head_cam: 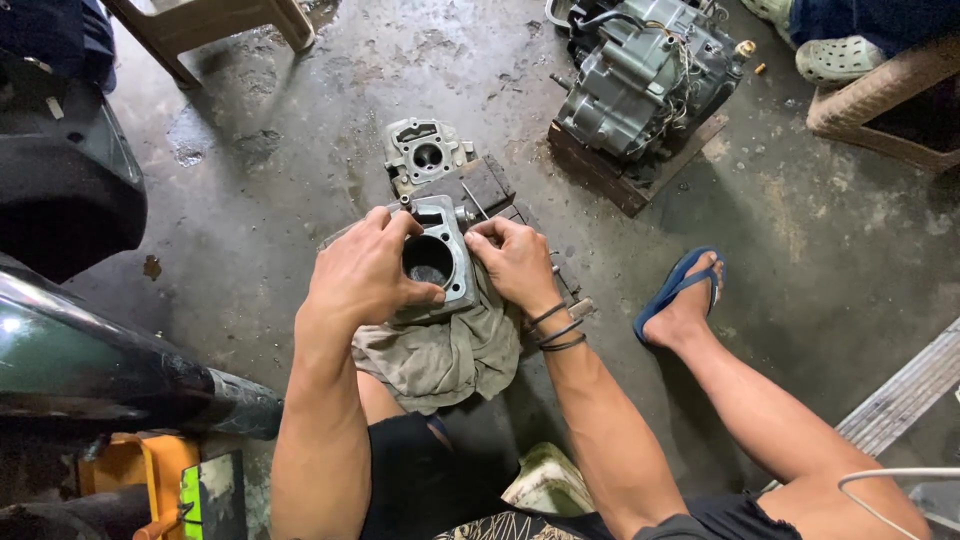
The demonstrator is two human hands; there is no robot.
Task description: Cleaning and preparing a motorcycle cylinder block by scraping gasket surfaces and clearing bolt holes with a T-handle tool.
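A grey metal engine cylinder block (448, 262) with a round bore rests on a dirty grey rag (440, 355) over the concrete floor. My left hand (362, 272) grips its left side, thumb along the near edge. My right hand (517, 262) holds its right side; dark bands circle that wrist. Just beyond lies a cylinder head (425, 153) beside a dark flat block (478, 187).
An engine crankcase (645, 75) sits on a wooden board at the far right. Another person's feet in pale clogs (835, 58) show at the top right. A motorcycle's dark bodywork (70, 340) fills the left. My right foot wears a blue sandal (680, 290).
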